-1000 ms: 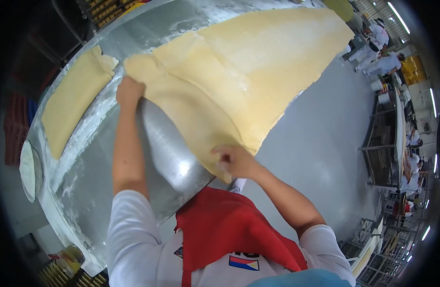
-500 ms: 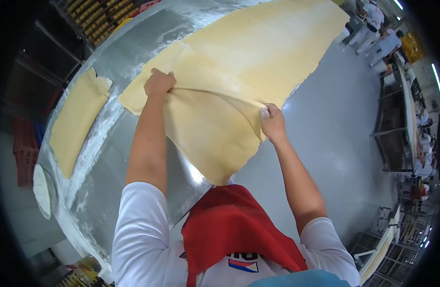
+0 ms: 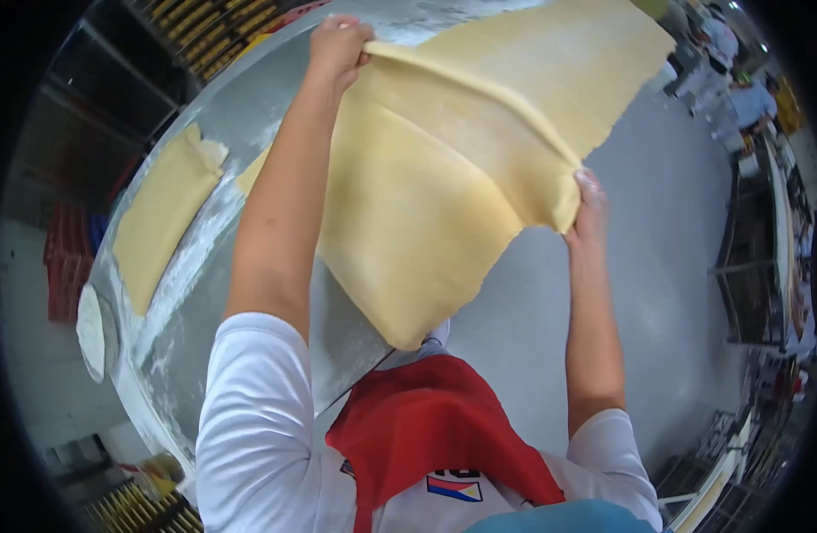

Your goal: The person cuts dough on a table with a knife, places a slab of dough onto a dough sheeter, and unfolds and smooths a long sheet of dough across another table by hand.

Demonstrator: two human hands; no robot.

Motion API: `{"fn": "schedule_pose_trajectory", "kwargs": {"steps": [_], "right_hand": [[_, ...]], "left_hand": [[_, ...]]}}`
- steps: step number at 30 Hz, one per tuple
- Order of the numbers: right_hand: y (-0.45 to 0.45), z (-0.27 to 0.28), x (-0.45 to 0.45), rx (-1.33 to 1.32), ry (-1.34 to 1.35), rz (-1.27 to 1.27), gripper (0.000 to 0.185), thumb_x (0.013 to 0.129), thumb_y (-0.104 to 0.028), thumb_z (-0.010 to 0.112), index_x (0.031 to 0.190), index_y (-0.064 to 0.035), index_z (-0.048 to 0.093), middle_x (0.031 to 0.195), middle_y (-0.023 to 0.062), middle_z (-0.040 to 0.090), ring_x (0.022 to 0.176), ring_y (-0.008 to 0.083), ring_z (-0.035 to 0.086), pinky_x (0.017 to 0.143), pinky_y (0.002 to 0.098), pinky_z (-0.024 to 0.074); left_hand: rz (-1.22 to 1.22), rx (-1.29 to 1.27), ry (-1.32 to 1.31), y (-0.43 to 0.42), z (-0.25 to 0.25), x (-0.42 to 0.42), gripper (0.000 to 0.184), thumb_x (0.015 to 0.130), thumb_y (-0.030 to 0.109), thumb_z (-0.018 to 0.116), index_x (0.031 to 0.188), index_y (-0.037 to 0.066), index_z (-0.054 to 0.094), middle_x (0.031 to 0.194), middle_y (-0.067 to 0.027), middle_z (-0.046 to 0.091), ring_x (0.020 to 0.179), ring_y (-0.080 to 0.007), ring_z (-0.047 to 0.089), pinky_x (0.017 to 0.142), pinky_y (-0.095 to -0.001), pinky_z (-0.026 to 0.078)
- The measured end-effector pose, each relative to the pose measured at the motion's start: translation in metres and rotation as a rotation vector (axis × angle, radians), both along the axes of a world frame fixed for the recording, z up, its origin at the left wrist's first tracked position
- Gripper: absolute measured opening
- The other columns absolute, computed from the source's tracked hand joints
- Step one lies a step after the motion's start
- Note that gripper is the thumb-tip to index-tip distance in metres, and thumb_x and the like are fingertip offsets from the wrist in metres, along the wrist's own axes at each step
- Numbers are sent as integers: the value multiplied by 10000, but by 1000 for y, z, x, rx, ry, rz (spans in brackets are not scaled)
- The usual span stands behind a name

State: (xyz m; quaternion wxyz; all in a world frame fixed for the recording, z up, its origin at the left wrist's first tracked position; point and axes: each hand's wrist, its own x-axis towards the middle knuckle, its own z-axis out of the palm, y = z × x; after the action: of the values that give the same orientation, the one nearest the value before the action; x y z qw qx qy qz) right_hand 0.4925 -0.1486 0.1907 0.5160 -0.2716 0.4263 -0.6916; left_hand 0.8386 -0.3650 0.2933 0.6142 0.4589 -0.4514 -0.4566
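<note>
A large, pale-yellow sheet of dough (image 3: pixel 417 178) hangs partly over the edge of the metal table (image 3: pixel 222 266). My left hand (image 3: pixel 337 49) is closed on its raised fold at the far left. On the right, my right hand (image 3: pixel 588 209) grips the other end of the same fold, out past the table edge. Between the two hands the fold stretches in a lifted ridge, and the near flap droops toward my red apron. The far part of the sheet runs on toward the upper right.
A smaller folded piece of dough (image 3: pixel 164 218) lies on the floured left side of the table. Beside it is a round container of white flour (image 3: pixel 91 333). Racks of trays (image 3: pixel 213 31) stand at upper left, red crates (image 3: pixel 64 262) at far left. People work at the far right.
Both hands have moved up and apart, the left away from me and the right outward. The gripped fold has risen and stretched wider, with more of the sheet lifted.
</note>
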Motion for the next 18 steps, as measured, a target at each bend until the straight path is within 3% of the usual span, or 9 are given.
{"fn": "schedule_pose_trajectory", "kwargs": {"steps": [3, 5, 7, 8, 10, 13, 14, 16, 18], "right_hand": [[36, 17, 33, -39, 114, 319, 208, 944, -183, 625, 1110, -58, 610, 1019, 50, 666, 917, 167, 656, 834, 344, 558], [67, -16, 73, -20, 205, 547, 279, 943, -210, 639, 1163, -42, 607, 1075, 34, 658, 937, 165, 649, 852, 334, 547], [118, -36, 146, -53, 557, 646, 332, 951, -238, 642, 1210, -33, 607, 1109, 23, 635, 949, 150, 626, 864, 321, 526], [138, -63, 185, -115, 385, 767, 302, 915, -186, 655, 1186, -55, 631, 1049, 22, 631, 948, 117, 584, 823, 268, 486], [183, -29, 275, 183, 656, 1019, 270, 941, -156, 617, 1175, -23, 622, 1036, 31, 631, 947, 139, 591, 851, 286, 483], [244, -34, 393, 23, 713, 1211, 261, 966, -155, 573, 1182, -13, 617, 1034, 58, 640, 953, 156, 602, 845, 310, 489], [265, -30, 433, 41, 787, 1268, 261, 969, -154, 563, 1182, -14, 617, 1030, 73, 642, 947, 166, 607, 842, 314, 489], [300, -39, 504, -231, 820, 1341, 262, 966, -157, 552, 1171, -7, 617, 1026, 101, 638, 921, 200, 615, 839, 332, 491], [336, -39, 564, -331, 744, 1382, 276, 956, -168, 542, 1162, -2, 619, 1025, 122, 633, 910, 237, 622, 821, 351, 497]], "left_hand": [[-67, -16, 100, 22, 0, 57, 282, 765, -46, 649, 1011, 32, 537, 751, -63, 559, 549, -134, 513, 413, -292, 370], [-49, 64, -58, 48, -25, 126, 188, 788, -9, 643, 946, 49, 558, 745, -55, 566, 541, -128, 509, 404, -295, 369], [80, 112, -213, 108, -45, 190, 84, 809, 26, 624, 861, 64, 571, 724, -33, 555, 528, -121, 495, 396, -294, 356], [49, 127, -251, 131, -65, 233, 63, 810, 36, 616, 842, 72, 575, 712, -22, 544, 525, -119, 487, 395, -291, 349], [48, 184, -302, 183, -105, 314, 67, 794, 34, 609, 833, 83, 584, 686, -4, 518, 517, -114, 474, 391, -289, 336], [142, 268, -291, 264, -158, 438, 153, 750, -9, 601, 861, 94, 579, 669, 7, 491, 504, -111, 466, 379, -290, 320], [178, 296, -212, 299, -154, 470, 169, 736, -19, 598, 857, 96, 568, 664, 10, 485, 499, -112, 467, 376, -290, 318], [236, 328, -79, 372, -144, 533, 191, 714, -28, 595, 854, 96, 556, 658, 15, 479, 492, -118, 467, 370, -290, 318], [264, 317, -35, 421, -142, 604, 196, 707, -27, 595, 855, 95, 553, 656, 16, 479, 489, -122, 466, 368, -290, 320]]}}
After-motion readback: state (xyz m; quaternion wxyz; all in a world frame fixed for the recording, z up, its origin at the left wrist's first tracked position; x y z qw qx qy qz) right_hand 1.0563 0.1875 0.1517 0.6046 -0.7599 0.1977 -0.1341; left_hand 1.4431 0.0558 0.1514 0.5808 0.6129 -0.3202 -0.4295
